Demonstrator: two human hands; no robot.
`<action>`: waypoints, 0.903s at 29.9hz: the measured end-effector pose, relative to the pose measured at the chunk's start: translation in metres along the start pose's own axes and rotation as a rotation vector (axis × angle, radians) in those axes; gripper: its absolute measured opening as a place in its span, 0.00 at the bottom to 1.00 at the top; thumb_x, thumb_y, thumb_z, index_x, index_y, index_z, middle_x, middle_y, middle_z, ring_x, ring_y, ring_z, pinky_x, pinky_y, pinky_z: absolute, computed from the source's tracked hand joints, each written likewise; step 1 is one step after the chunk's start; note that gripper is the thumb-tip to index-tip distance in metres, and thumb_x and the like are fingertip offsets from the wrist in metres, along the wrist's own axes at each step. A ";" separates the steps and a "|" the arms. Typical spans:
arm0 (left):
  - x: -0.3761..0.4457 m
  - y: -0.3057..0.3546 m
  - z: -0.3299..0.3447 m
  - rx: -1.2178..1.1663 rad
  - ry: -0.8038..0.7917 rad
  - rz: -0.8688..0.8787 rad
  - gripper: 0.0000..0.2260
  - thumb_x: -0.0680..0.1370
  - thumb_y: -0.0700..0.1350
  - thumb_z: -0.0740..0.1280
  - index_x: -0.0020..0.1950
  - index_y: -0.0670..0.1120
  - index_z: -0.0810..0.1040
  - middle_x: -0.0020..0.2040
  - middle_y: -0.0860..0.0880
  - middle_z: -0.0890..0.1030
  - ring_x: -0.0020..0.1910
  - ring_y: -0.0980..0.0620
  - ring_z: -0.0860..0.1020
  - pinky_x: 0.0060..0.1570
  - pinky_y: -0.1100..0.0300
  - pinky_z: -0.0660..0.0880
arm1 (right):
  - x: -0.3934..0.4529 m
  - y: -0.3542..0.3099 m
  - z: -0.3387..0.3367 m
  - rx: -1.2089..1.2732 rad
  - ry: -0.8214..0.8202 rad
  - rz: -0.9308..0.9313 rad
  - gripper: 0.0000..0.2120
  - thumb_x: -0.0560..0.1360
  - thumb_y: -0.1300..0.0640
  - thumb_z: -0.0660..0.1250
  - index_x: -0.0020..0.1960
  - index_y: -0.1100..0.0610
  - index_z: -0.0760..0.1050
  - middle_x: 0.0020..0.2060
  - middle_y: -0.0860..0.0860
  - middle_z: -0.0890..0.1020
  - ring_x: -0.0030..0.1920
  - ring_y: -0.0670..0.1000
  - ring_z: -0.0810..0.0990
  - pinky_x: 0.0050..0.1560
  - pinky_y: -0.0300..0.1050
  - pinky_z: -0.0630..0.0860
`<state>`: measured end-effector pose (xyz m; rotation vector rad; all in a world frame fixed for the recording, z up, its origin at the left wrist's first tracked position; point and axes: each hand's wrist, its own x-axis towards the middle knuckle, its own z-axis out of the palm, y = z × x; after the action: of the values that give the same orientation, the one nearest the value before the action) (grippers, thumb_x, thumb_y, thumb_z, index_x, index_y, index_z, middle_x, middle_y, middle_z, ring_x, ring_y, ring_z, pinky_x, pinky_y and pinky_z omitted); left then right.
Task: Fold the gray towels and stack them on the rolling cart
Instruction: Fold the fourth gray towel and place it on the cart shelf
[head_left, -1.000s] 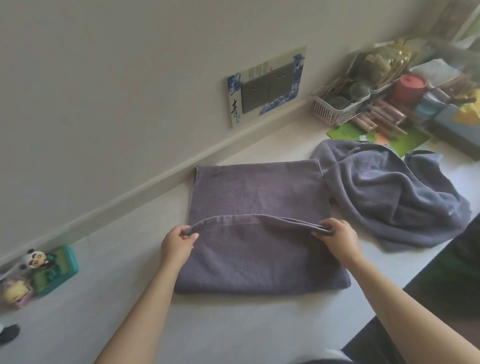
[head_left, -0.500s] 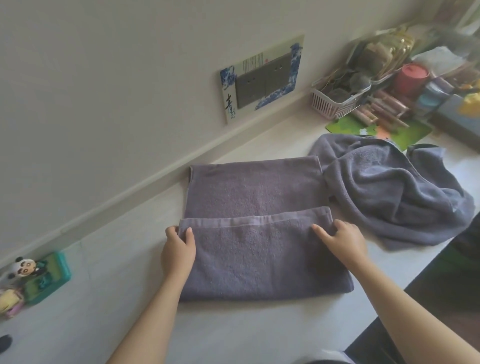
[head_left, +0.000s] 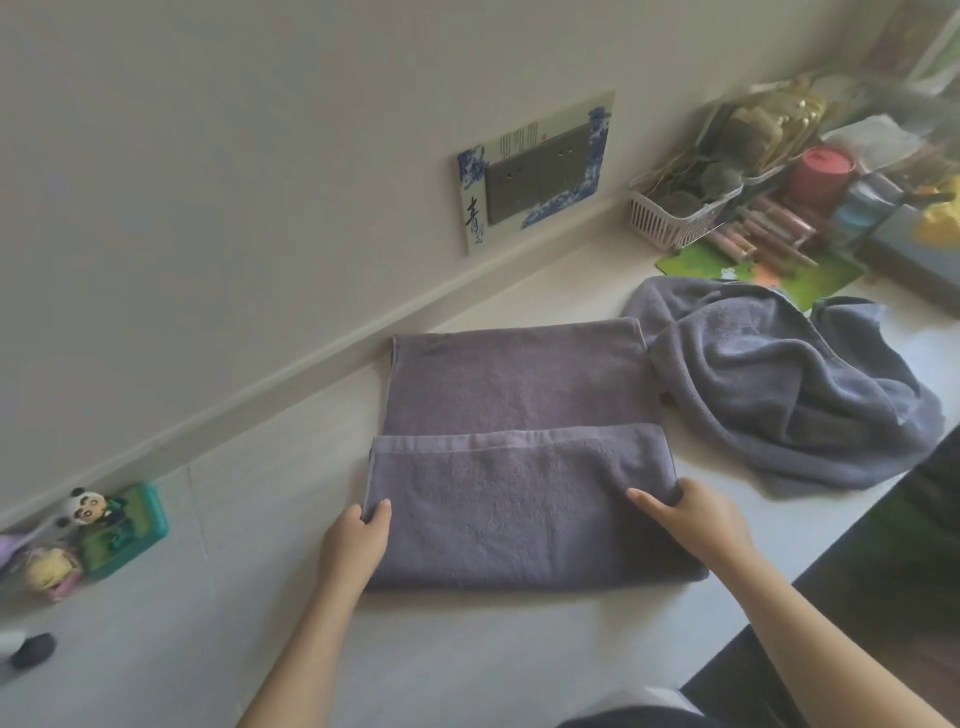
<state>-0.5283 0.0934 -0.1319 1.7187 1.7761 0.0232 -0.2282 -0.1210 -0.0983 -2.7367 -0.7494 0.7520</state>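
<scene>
**Gripping both sides of the folded flap for the next fold**

We hold the gray towel (head_left: 519, 467) at its two side edges. Our left hand (head_left: 356, 540) pinches the left edge of the near flap, thumb on top and the other fingers tucked underneath. Our right hand (head_left: 693, 519) grips the right edge the same way, thumb stretched across the cloth and fingers curled around the side. Holding both ends at matching points should keep the layers square when we fold again.

The towel lies flat on the table (head_left: 467, 649), its near part doubled over so the hem runs across the middle, leaving the far part single. Just to its right sits a crumpled gray towel (head_left: 779, 389), touching the flat one's far corner and not yet folded. The rolling cart is not in view.
</scene>
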 end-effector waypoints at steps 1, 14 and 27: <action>-0.002 -0.002 0.002 -0.018 0.003 0.001 0.19 0.79 0.53 0.60 0.51 0.37 0.76 0.53 0.36 0.79 0.53 0.38 0.77 0.50 0.52 0.72 | -0.001 0.002 0.003 0.007 -0.024 0.018 0.26 0.70 0.32 0.63 0.34 0.56 0.68 0.31 0.50 0.76 0.32 0.49 0.73 0.29 0.43 0.65; -0.055 -0.039 0.028 -0.019 0.218 0.288 0.11 0.79 0.42 0.63 0.39 0.40 0.67 0.40 0.35 0.76 0.40 0.35 0.76 0.37 0.52 0.65 | -0.043 0.032 0.011 0.334 0.011 0.050 0.18 0.79 0.52 0.61 0.33 0.57 0.64 0.30 0.53 0.72 0.33 0.52 0.70 0.32 0.44 0.63; -0.071 -0.058 0.043 0.169 0.328 0.447 0.11 0.71 0.31 0.71 0.36 0.36 0.70 0.30 0.36 0.73 0.23 0.37 0.74 0.20 0.58 0.67 | -0.058 0.051 0.023 0.233 0.101 -0.090 0.13 0.80 0.57 0.59 0.36 0.57 0.65 0.48 0.58 0.71 0.43 0.53 0.68 0.47 0.42 0.64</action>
<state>-0.5659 0.0035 -0.1605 2.3141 1.6087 0.3761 -0.2622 -0.1933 -0.1101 -2.4946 -0.7100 0.6327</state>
